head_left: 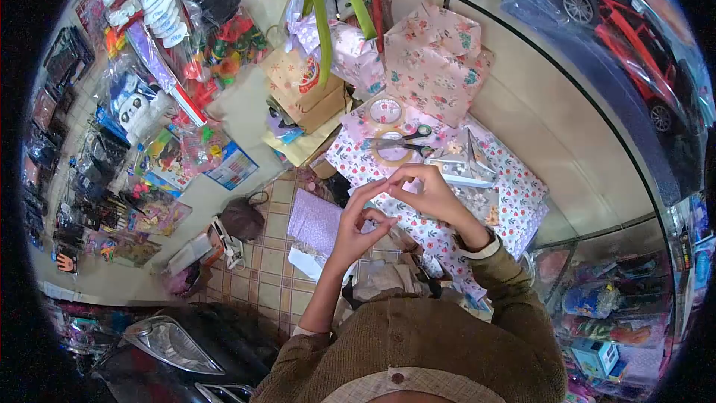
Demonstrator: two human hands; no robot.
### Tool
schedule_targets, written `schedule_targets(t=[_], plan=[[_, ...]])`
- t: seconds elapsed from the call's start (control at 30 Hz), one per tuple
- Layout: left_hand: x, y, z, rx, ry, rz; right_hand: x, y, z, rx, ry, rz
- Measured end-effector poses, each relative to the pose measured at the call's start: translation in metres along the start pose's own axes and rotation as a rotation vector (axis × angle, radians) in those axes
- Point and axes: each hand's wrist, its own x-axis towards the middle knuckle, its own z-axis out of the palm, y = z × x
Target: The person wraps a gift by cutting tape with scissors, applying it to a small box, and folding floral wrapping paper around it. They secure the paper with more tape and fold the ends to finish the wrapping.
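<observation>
Above a sheet of floral wrapping paper (514, 186), my two hands meet at the fingertips. My right hand (431, 195) has its thumb and index finger pinched together; whatever sits between them is too small to make out. My left hand (356, 230) reaches its index finger to that pinch, with its thumb held apart below. Just beyond the hands lie scissors (395, 142) with dark handles, across a roll of tape (391, 155). Another tape roll (385, 111) rests farther back. A grey-white angular item (464, 170) lies right of the scissors.
A pink floral wrapped package (429, 60) and a brown paper bag (309, 89) stand at the back. Packaged goods (160, 7) hang on the left. A boxed red toy car (619, 30) sits upper right. A motorbike (175, 343) is at lower left.
</observation>
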Motion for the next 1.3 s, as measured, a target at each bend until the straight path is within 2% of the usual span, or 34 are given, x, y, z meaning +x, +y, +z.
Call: schedule_targets(t=[0.27, 0.37, 0.47, 0.57, 0.67, 0.77, 0.87, 0.97, 1.07, 1.17, 1.2, 1.3], plan=[[0.010, -0.010, -0.025, 0.005, 0.017, -0.017, 0.029, 0.014, -0.011, -0.095, -0.078, 0.074], [0.015, -0.010, -0.034, -0.015, 0.008, -0.036, 0.051, 0.060, -0.046, -0.425, 0.009, 0.185], [0.023, -0.007, -0.043, -0.032, 0.022, 0.006, 0.051, 0.099, -0.072, -1.044, -0.031, 0.011], [0.032, -0.007, -0.053, -0.051, 0.033, -0.007, 0.065, 0.126, -0.088, -0.827, -0.212, 0.186], [0.040, -0.006, -0.058, -0.080, 0.065, -0.027, 0.069, 0.112, -0.088, -0.875, -0.273, 0.152], [0.050, -0.003, -0.061, -0.027, 0.087, -0.007, 0.074, 0.117, -0.088, -0.943, -0.214, 0.009], [0.057, -0.010, -0.065, -0.001, 0.120, 0.041, 0.082, 0.097, -0.088, -0.996, -0.280, -0.001], [0.067, -0.016, -0.070, 0.042, 0.115, 0.120, 0.084, 0.089, -0.099, -1.046, -0.264, -0.148], [0.071, -0.008, -0.074, 0.051, 0.102, 0.040, 0.078, 0.043, -0.111, -1.053, -0.200, -0.141], [0.076, -0.006, -0.076, 0.069, 0.059, -0.014, 0.061, 0.005, -0.123, -0.852, -0.254, -0.019], [0.077, -0.005, -0.075, 0.085, 0.033, -0.015, 0.056, -0.001, -0.130, -0.720, -0.308, 0.144], [0.082, -0.003, -0.074, 0.134, -0.063, -0.020, 0.045, -0.009, -0.140, -0.515, -0.473, 0.115]])
